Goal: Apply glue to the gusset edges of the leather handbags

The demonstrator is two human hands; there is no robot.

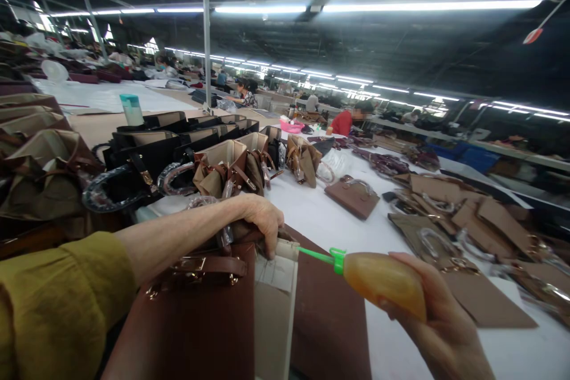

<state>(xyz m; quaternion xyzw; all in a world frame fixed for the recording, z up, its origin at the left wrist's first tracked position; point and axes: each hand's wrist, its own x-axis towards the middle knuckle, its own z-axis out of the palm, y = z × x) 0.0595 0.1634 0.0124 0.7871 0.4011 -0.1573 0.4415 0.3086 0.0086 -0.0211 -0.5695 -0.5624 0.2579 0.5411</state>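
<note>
A brown handbag (196,320) stands before me, its side open and a beige lining panel (276,314) facing up. My left hand (263,219) reaches over the bag and pinches the top edge of that lining, fingers bent down. In my right hand (427,309) lies a squeeze bottle (383,282) of amber liquid, tilted so that its thin green nozzle points left. The nozzle's tip is at the lining's upper edge, close to my left fingers. A flat brown panel (329,314) extends to the right of the lining.
Rows of black bags (146,142) and brown bags (222,163) stand at the left and behind. A flat brown bag (352,196) lies on the white table (303,211). Piled tan bag pieces (485,219) are at the right. A person in red (342,123) works farther back.
</note>
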